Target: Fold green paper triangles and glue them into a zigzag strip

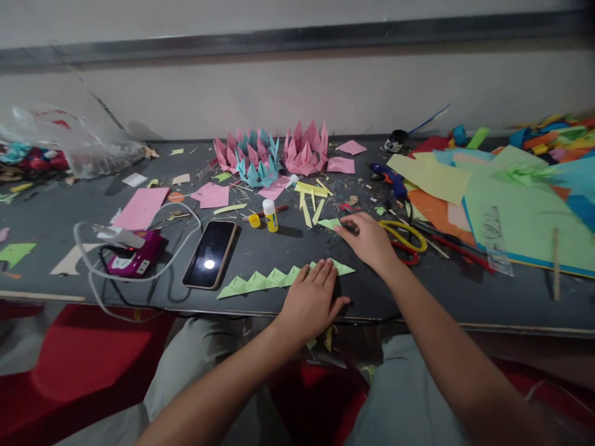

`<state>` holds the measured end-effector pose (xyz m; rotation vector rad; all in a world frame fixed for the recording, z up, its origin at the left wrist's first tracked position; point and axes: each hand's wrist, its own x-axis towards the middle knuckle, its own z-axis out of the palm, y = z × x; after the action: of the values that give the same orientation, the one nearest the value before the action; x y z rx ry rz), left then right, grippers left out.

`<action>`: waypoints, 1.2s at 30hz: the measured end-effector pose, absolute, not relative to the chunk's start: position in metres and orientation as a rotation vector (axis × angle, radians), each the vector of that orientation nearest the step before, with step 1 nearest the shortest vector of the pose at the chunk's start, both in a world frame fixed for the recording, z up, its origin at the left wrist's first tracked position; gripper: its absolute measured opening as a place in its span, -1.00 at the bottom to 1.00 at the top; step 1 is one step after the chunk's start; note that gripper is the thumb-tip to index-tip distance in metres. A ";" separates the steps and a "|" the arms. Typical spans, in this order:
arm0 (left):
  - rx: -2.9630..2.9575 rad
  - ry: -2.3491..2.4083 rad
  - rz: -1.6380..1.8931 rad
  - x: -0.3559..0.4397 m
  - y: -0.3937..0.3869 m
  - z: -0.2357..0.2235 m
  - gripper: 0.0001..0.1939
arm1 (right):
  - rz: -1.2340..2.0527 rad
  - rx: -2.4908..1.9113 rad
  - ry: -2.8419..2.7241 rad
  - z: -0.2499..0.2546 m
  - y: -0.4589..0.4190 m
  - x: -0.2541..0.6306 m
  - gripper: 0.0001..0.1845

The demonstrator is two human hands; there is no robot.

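Observation:
My left hand [312,300] lies flat, fingers together, on the right end of a chain of folded light-green paper triangles [260,281] near the table's front edge. My right hand [367,238] reaches farther in, its fingertips on a loose green folded piece [329,223]; the fingers are stretched out and hold nothing. Yellow-handled scissors [405,230] lie just right of that hand. Yellow paper strips [310,198] and a small glue bottle [270,215] with its yellow cap [254,220] sit behind.
A phone [211,253] and a magenta device [132,257] with a white cable lie left. Pink and blue paper crowns [274,153] stand at the back. Coloured sheets [511,198], a ruler [494,238], a blue glue gun [390,179] fill the right. A plastic bag [69,145] sits far left.

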<state>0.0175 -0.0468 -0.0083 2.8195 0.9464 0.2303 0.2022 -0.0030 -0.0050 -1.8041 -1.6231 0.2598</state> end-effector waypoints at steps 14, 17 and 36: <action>2.823 0.942 0.369 0.019 -0.018 0.003 -0.83 | 0.504 -1.736 -1.462 0.006 -0.018 0.223 -0.82; 2.818 0.929 0.379 0.020 -0.015 0.003 -0.87 | 0.520 -1.751 -1.415 0.009 -0.020 0.227 -0.80; 2.645 0.956 0.863 0.012 0.000 0.019 -0.85 | 0.406 -1.768 -1.470 0.014 -0.026 0.235 -0.83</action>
<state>0.0125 -0.0003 0.0187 2.6450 0.9563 0.8631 0.2351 -0.0257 0.0141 -1.7682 -1.4696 0.4063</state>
